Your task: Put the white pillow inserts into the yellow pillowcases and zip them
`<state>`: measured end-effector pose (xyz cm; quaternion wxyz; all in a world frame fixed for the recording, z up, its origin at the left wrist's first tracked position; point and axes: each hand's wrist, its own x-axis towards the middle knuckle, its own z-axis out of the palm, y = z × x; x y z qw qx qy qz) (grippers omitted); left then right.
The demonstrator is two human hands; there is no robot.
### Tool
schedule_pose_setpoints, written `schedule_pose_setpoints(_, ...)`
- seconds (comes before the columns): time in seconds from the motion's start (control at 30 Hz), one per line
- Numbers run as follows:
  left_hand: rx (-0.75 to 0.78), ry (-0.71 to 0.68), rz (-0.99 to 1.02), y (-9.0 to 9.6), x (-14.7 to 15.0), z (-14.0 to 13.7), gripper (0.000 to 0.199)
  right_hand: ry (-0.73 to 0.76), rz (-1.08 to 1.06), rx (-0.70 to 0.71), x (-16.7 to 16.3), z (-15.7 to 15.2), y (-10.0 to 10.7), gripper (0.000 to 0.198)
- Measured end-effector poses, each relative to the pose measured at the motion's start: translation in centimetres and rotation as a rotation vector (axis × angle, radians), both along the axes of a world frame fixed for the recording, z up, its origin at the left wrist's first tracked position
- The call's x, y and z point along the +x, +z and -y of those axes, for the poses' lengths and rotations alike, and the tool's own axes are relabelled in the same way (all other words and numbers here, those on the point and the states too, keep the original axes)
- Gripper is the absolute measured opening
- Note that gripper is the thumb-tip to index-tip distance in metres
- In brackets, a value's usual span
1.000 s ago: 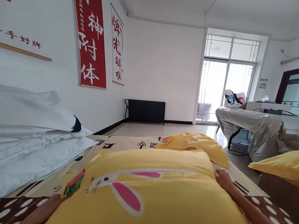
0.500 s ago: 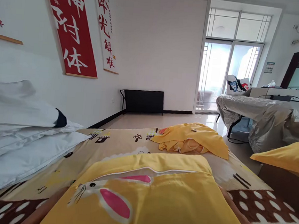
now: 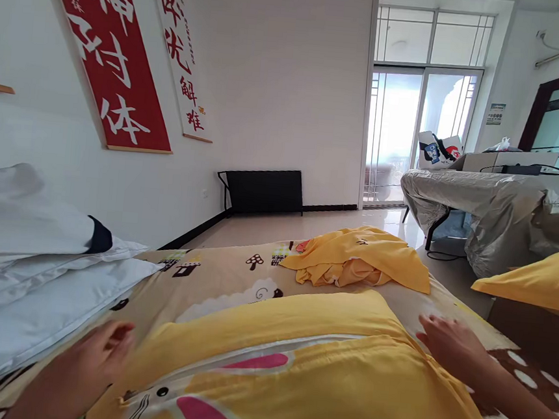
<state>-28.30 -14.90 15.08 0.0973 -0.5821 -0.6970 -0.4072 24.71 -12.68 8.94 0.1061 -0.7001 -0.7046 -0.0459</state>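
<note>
A yellow pillow [image 3: 323,376] with a printed rabbit with pink ears lies in front of me on the bed. A pale strip runs across its cover below the far edge. My left hand [image 3: 87,365] is beside the pillow's left side, fingers loosely bent and slightly blurred, with nothing seen in them. Past the pillow's far right corner, my right hand [image 3: 451,342] hovers over the bedsheet, fingers a little bent and holding nothing visible. Whether either hand touches the pillow I cannot tell.
Crumpled yellow cloth [image 3: 361,256] lies on the far part of the patterned bedsheet [image 3: 233,297]. White pillows [image 3: 46,306] are stacked at the left. Another yellow item [image 3: 542,278] sits at the right edge. Behind stands a plastic-covered table [image 3: 486,195].
Both hands have come up from beside the pillow into view, one on each side. The pillow's cover has shifted and looks more rumpled on the right. The view has turned slightly.
</note>
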Motion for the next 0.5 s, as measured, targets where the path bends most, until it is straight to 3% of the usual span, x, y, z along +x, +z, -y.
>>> schedule_pose_setpoints(0.07, -0.215, -0.231, -0.249, 4.3, 6.6, -1.5, 0.016, 0.061, 0.046, 0.193, -3.8, -1.1, 5.5, 0.021)
schedule_pose_setpoints(0.13, -0.199, -0.414, -0.550, 6.4, 14.6, -2.9, 0.023, 0.100, -0.001, 0.300, -8.0, -2.5, 8.8, 0.025)
schedule_pose_setpoints(0.17, -0.130, -0.473, -0.664, 6.2, 18.6, -3.5, 0.026, 0.115, -0.041, 0.339, -9.8, -3.3, 9.2, 0.026)
schedule_pose_setpoints(0.2, -0.046, -0.539, -0.749, 5.3, 22.3, -4.0, 0.025, 0.125, -0.089, 0.361, -11.1, -4.1, 8.7, 0.027)
schedule_pose_setpoints(0.27, 0.226, -0.744, -0.766, 1.3, 28.1, -4.7, 0.013, 0.160, -0.184, 0.300, -12.2, -5.7, 5.5, 0.026)
schedule_pose_setpoints(0.33, 0.534, -0.959, -0.644, -3.7, 31.5, -5.2, 0.009, 0.205, -0.273, 0.146, -11.6, -7.1, 1.1, 0.026)
schedule_pose_setpoints(0.4, 0.857, -1.048, -0.563, -7.8, 32.8, -5.4, 0.019, 0.246, -0.380, 0.047, -10.2, -8.0, -2.6, 0.031)
schedule_pose_setpoints(0.43, 0.853, -1.060, -0.548, -9.1, 32.9, -5.4, 0.019, 0.260, -0.424, 0.027, -9.5, -8.2, -3.8, 0.034)
schedule_pose_setpoints(0.5, 0.697, -1.135, -0.539, -9.9, 32.5, -5.1, 0.016, 0.267, -0.485, 0.024, -8.6, -8.5, -4.6, 0.037)
